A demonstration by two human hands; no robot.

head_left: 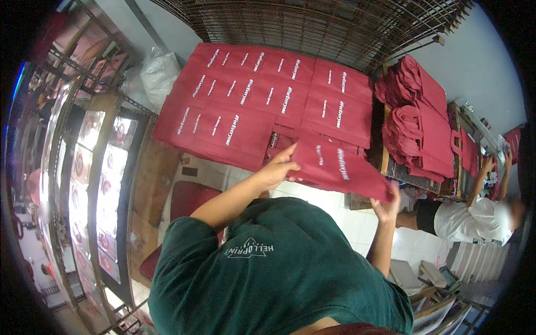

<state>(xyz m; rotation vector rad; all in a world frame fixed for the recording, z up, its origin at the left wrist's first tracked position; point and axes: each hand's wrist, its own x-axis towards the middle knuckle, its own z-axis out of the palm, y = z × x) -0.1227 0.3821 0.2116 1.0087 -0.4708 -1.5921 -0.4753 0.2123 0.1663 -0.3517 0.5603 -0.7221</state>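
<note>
Flat dark-red fabric bag with white print (340, 167) gripped by left hand (277, 167) and right hand (389, 205), held over near edge of bag-covered worktable (262, 97); tiled floor (357, 220) below.

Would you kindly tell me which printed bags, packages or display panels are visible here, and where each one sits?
Folded red bag: held between left hand and right hand, flat, dark red, white lettering.
Stacked red bags: rows on the table ahead, rectangular, white print.
Bags with handles: piled to the right, dark red.
White plastic sack: upper left, crumpled.
Lit display panels: left, pale with red round marks.
</note>
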